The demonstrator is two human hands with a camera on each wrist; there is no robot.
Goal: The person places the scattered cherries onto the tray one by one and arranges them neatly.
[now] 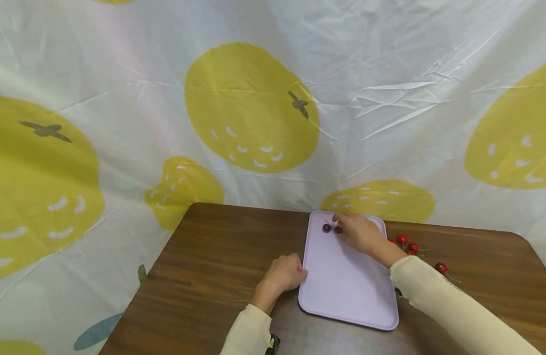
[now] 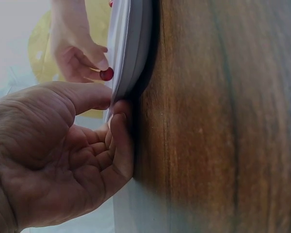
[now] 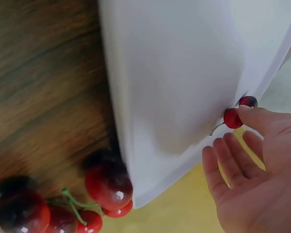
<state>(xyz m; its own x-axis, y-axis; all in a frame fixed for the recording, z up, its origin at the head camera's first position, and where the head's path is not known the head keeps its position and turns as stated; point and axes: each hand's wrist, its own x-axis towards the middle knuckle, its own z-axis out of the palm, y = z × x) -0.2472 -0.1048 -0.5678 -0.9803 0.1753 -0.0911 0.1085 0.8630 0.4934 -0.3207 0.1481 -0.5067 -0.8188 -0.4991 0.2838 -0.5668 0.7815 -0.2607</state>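
Note:
A pale lilac tray [image 1: 348, 281] lies on the wooden table, its near left edge held by my left hand [image 1: 282, 273]. In the left wrist view, the thumb [image 2: 92, 97] rests at the rim while the fingers curl against the underside. My right hand [image 1: 359, 232] is over the tray's far end. Its thumb tip meets a dark red cherry [image 3: 232, 118] with a thin stem, and the other fingers are loosely spread, apart from the fruit. A second cherry [image 1: 326, 228] sits right beside it on the tray.
Several red cherries [image 1: 402, 239] with green stems cluster on the table [image 1: 486, 276] just right of the tray. One more cherry [image 1: 441, 268] lies farther right. Behind the table hangs a white curtain [image 1: 379, 123] printed with yellow fruit.

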